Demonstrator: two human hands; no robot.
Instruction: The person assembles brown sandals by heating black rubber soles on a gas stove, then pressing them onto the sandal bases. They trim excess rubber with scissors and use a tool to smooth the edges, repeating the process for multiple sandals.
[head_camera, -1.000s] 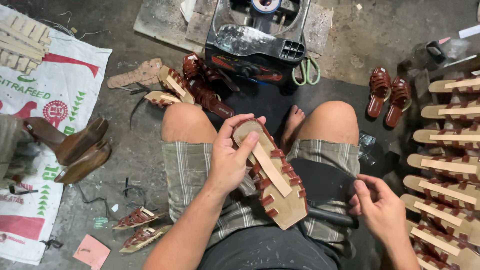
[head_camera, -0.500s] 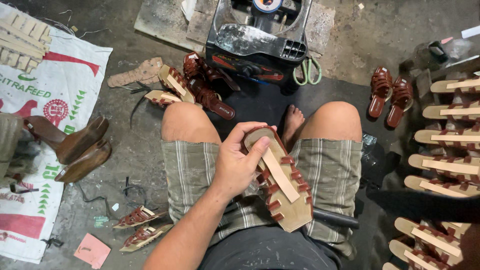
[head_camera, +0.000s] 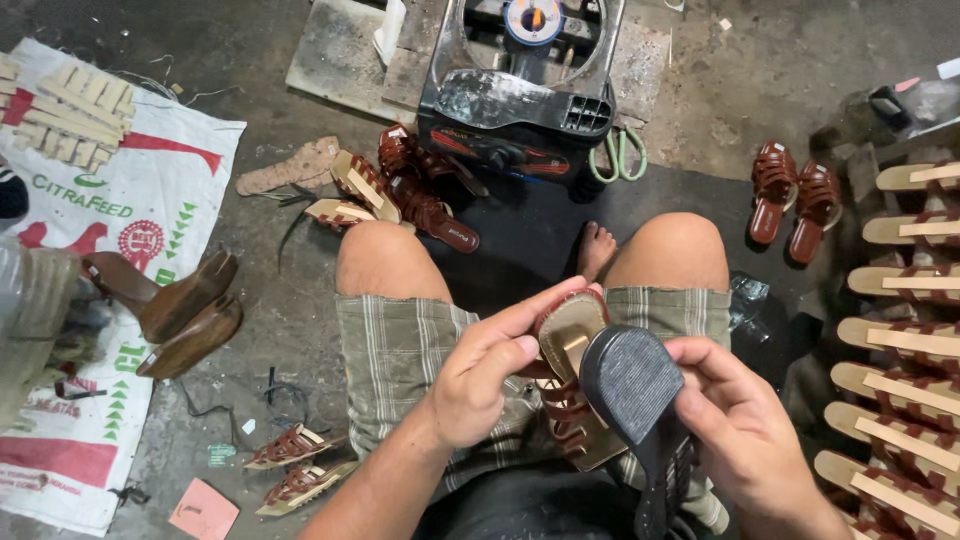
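Left hand (head_camera: 480, 385) closed round a brown strappy sandal upper (head_camera: 570, 400), underside up over the lap; right hand (head_camera: 735, 420) pinches a black sole (head_camera: 632, 385) against its heel end, seemingly to line them up; compressor (head_camera: 520, 85) stands beyond the knees
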